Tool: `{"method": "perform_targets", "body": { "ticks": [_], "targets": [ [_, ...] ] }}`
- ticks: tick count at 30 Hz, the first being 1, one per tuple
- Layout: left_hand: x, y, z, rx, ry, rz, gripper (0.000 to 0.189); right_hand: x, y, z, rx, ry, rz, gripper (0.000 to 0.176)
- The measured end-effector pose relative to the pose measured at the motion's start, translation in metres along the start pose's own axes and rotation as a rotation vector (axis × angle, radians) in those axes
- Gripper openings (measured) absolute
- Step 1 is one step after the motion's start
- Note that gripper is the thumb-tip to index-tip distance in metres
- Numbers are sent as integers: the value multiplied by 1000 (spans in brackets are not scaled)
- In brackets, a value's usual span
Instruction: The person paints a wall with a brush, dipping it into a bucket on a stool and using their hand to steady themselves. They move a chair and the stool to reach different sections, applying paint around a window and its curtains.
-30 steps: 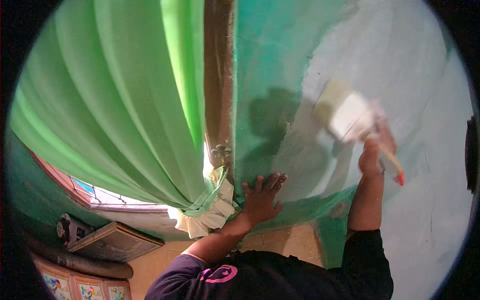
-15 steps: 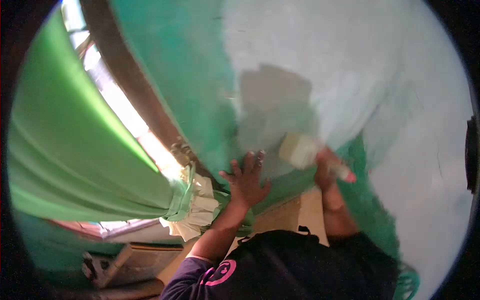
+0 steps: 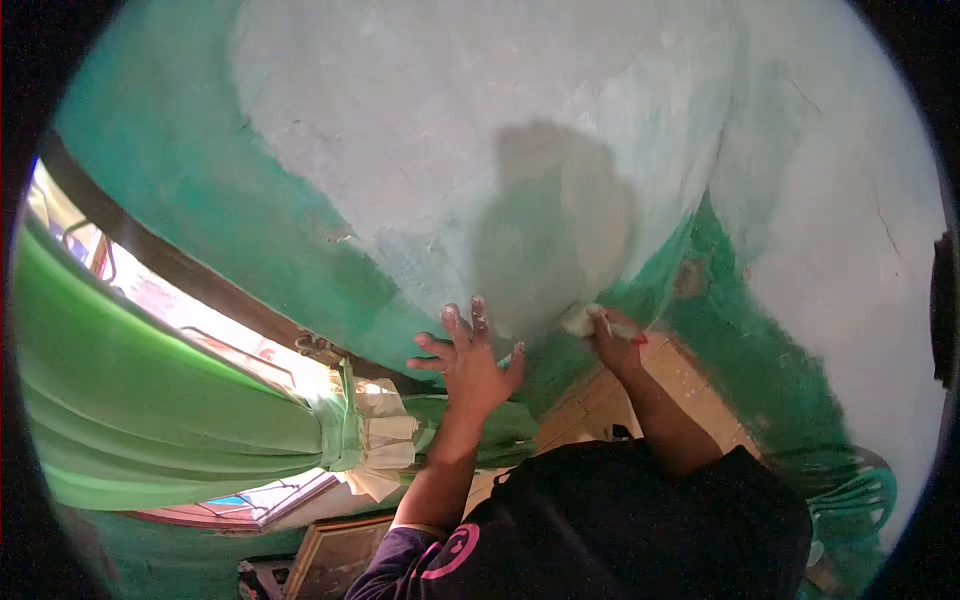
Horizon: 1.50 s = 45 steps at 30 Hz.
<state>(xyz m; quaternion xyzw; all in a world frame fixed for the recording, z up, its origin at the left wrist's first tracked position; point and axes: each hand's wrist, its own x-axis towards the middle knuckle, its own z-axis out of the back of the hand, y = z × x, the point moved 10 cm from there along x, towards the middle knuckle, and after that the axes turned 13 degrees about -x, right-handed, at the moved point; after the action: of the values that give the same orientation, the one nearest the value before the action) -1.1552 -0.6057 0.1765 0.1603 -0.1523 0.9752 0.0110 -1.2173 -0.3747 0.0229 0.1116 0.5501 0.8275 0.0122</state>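
Note:
My right hand (image 3: 616, 348) is closed around the handle of a wide paintbrush (image 3: 577, 320), whose pale bristles are at the wall and whose handle ends in red. The brush sits low on the wall, where whitish paint (image 3: 400, 160) meets green (image 3: 320, 285). Fingers spread and whitened at the tips, my left hand (image 3: 473, 365) is raised against the lower wall, to the left of the brush, holding nothing. A dark shadow falls on the painted surface above both hands.
On the left, a green curtain (image 3: 170, 390) is tied with a cream ruffle (image 3: 383, 440) beside a dark-framed window. A framed board (image 3: 335, 550) stands below it. At lower right is a green plastic chair (image 3: 855, 500). A small square plate (image 3: 690, 278) sits on the wall near the corner.
The view has shifted and turned, showing more white wall and the corner. My right hand has turned the brush, seen now more edge-on, lower on the wall. My left hand stays spread.

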Motion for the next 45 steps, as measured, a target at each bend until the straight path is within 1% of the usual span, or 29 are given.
{"method": "perform_targets", "body": {
  "ticks": [2,4,5,6,7,9,10,12,14,16,17,19,20,22,23,24,25,27,30,32,33,35,36,38,39,41,42,44,45],
  "targets": [
    [1,-5,-3,7,34,7,96,13,35,10,-169,-172,396,29],
    [4,-5,-3,2,38,78,99,33,89,33,462,-3,-54,27],
    [5,-7,-6,10,49,63,99,36,127,54,531,-50,26,27],
    [6,-11,-2,21,-20,45,95,39,155,75,596,-97,108,27],
    [6,-12,2,33,-90,31,91,43,164,82,602,-107,100,27],
    [6,-10,-2,40,-95,14,91,37,205,109,479,-256,472,29],
    [6,-9,-1,41,-106,9,90,40,195,104,487,-258,467,29],
    [7,-10,-1,51,-94,16,90,36,165,83,375,-320,602,32],
    [6,-7,-4,58,-86,33,90,33,99,51,322,-216,486,34],
    [5,-10,-5,94,-132,-23,90,25,5,9,491,-37,116,37],
    [6,-7,-6,101,-130,-15,90,22,-9,9,496,-28,113,37],
    [7,-5,-9,91,-121,-7,91,12,-64,-4,399,22,-273,34],
    [7,-8,-10,98,-114,-14,91,16,-55,0,407,18,-281,34],
    [8,-14,-4,89,-169,1,94,41,-25,39,513,-219,-195,29],
    [10,-19,-6,92,-168,-12,94,58,4,60,576,-233,-52,28],
    [9,-28,4,63,-269,-83,99,71,35,82,635,-249,92,27],
    [11,-38,12,30,-371,-156,104,82,55,97,641,-264,93,27],
    [22,-62,25,6,-401,-208,104,88,96,141,594,-478,296,23],
    [43,-88,31,47,-428,-241,103,91,81,136,435,-420,399,23],
    [53,-96,25,119,-426,-236,103,79,51,117,279,-353,359,26],
    [57,-100,20,164,-415,-247,103,70,29,108,284,-354,354,26],
    [59,-101,7,218,-385,-251,103,58,-36,73,420,-274,130,28],
    [62,-104,-2,235,-359,-251,103,61,-53,65,427,-268,117,28],
    [68,-113,-13,255,-325,-246,104,70,-78,65,350,-268,-74,30],
    [72,-116,-18,255,-293,-209,106,77,-83,69,351,-261,-83,30],
    [77,-113,-28,264,-238,-146,108,99,-19,102,582,-228,-73,29],
    [80,-116,-29,255,-241,-125,109,108,4,120,586,-228,-72,29],
    [85,-120,-32,251,-240,-99,111,117,51,160,580,-343,200,28],
    [86,-122,-32,218,-256,-106,106,122,42,157,584,-340,196,28]
  ]
}}
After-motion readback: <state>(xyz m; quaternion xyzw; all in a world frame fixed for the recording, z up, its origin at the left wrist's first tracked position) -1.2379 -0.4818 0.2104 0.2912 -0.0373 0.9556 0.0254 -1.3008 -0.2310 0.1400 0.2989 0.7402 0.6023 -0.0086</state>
